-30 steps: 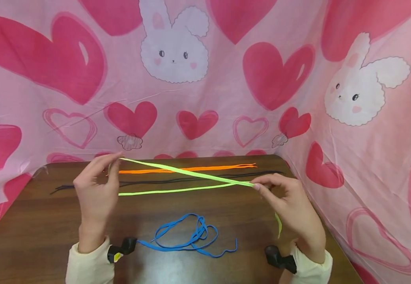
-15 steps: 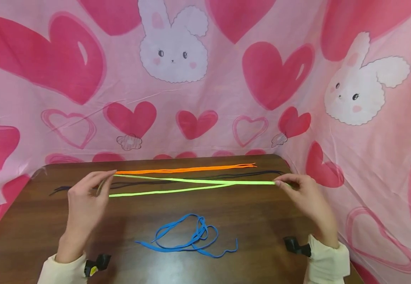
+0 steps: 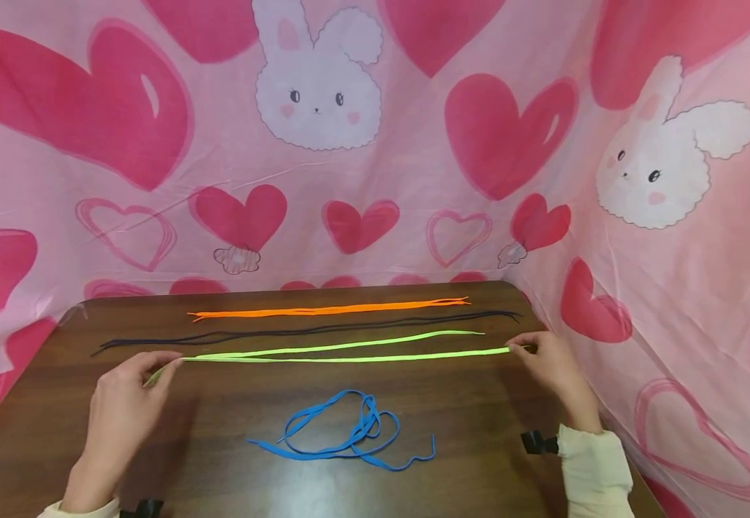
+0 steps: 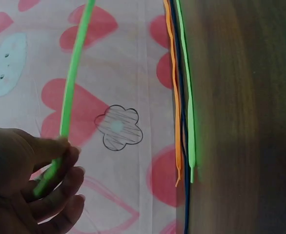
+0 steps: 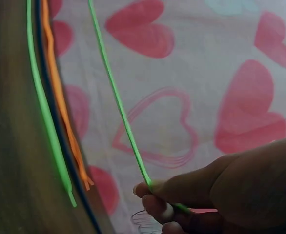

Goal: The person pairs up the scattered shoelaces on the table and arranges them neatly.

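Observation:
A neon green shoelace [image 3: 414, 357] is stretched between my two hands above the table. My left hand [image 3: 125, 399] pinches it near one end between thumb and fingers, and a short tail [image 4: 45, 180] hangs past the grip. At the other end my right hand [image 3: 551, 370] pinches it between thumb and fingertips. A second neon green shoelace [image 3: 407, 338] lies nearly straight on the table just behind; its tipped ends show in both wrist views. In the head view the two green laces overlap toward the left hand.
Farther back on the brown table [image 3: 271, 489] lie dark navy shoelaces [image 3: 323, 330] and orange shoelaces [image 3: 330, 311], side by side. A loosely tangled blue shoelace [image 3: 323, 453] lies nearer the front. Pink heart-and-rabbit fabric [image 3: 401, 165] hangs behind and to the right.
Both hands have spread apart and come lower and nearer the front, pulling the held green lace straight. It now runs almost level in front of the lying green lace.

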Demonstrator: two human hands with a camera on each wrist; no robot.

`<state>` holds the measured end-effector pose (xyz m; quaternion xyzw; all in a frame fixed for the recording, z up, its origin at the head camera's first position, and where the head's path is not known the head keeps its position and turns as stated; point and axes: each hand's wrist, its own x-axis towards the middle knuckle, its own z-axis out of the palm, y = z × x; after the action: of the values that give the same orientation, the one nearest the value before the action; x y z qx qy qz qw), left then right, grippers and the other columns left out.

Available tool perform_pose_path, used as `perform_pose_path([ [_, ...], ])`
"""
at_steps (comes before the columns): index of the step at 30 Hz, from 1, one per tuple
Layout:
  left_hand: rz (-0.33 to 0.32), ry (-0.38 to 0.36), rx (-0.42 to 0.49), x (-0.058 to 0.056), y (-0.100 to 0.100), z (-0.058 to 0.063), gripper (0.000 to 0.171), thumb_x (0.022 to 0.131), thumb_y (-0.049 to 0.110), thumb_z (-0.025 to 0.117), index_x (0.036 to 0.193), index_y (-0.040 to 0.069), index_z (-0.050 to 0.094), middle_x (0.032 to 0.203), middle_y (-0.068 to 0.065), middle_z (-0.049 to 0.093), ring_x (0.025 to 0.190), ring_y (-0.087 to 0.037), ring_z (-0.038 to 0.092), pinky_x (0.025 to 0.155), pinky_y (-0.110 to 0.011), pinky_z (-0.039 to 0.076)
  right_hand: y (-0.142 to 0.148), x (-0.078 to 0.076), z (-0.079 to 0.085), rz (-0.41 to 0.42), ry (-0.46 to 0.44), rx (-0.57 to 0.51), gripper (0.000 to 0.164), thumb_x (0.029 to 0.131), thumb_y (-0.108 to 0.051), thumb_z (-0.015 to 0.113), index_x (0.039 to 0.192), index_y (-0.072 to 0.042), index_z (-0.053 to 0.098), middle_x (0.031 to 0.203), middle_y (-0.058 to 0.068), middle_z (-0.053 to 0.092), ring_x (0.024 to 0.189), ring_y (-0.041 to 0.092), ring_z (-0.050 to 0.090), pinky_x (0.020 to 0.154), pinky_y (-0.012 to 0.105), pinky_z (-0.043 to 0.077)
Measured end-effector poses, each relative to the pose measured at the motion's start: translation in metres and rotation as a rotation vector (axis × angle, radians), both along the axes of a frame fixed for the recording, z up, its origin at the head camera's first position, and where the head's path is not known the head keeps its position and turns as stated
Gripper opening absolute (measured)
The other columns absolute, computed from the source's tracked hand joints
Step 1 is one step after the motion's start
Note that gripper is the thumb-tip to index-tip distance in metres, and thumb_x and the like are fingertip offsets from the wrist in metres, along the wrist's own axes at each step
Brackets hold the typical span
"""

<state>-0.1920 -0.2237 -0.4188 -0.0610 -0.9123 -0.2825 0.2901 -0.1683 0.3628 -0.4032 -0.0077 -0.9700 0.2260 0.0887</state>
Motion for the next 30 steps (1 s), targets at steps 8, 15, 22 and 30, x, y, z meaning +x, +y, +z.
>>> perform_pose_path([
  [8, -0.008, -0.048, -0.051, 0.004, -0.01, -0.008, 0.017, 0.077, 0.004, 0.071, 0.093, 0.011, 0.072, 0.078, -0.011, 0.069, 0.053, -0.017, 0.052, 0.043, -0.031, 0.032, 0.005, -0.008, -0.019, -0.08, -0.057, 0.018, 0.012, 0.084, -0.018, 0.067, 0.085, -0.008, 0.073, 0.08, 0.008, 0.069, 0.069, 0.022, 0.057, 0.063, 0.036, 0.044],
  [15, 0.036, -0.124, -0.063, -0.001, -0.021, -0.016, 0.008, 0.075, 0.018, 0.076, 0.079, 0.014, 0.07, 0.071, -0.007, 0.067, 0.061, -0.026, 0.06, 0.043, -0.035, 0.035, 0.009, -0.013, -0.034, -0.184, -0.067, 0.055, 0.022, 0.078, -0.033, 0.072, 0.072, -0.013, 0.071, 0.062, -0.003, 0.064, 0.059, 0.017, 0.054, 0.054, 0.032, 0.039],
  [22, -0.004, -0.201, -0.105, -0.011, -0.03, -0.019, 0.012, 0.082, 0.007, 0.066, 0.094, 0.007, 0.07, 0.082, -0.013, 0.068, 0.067, -0.028, 0.06, 0.044, -0.037, 0.036, 0.01, -0.021, -0.044, -0.25, -0.141, 0.059, 0.02, 0.081, -0.035, 0.069, 0.077, -0.015, 0.071, 0.076, 0.006, 0.068, 0.07, 0.027, 0.061, 0.058, 0.046, 0.043],
  [30, 0.008, -0.301, -0.139, -0.019, -0.036, -0.025, 0.008, 0.082, 0.017, 0.068, 0.085, 0.009, 0.07, 0.074, -0.008, 0.067, 0.064, -0.028, 0.06, 0.043, -0.036, 0.036, 0.009, -0.034, -0.054, -0.251, -0.181, 0.045, 0.015, 0.083, -0.029, 0.067, 0.079, -0.016, 0.072, 0.086, 0.011, 0.069, 0.075, 0.03, 0.062, 0.061, 0.052, 0.044],
])
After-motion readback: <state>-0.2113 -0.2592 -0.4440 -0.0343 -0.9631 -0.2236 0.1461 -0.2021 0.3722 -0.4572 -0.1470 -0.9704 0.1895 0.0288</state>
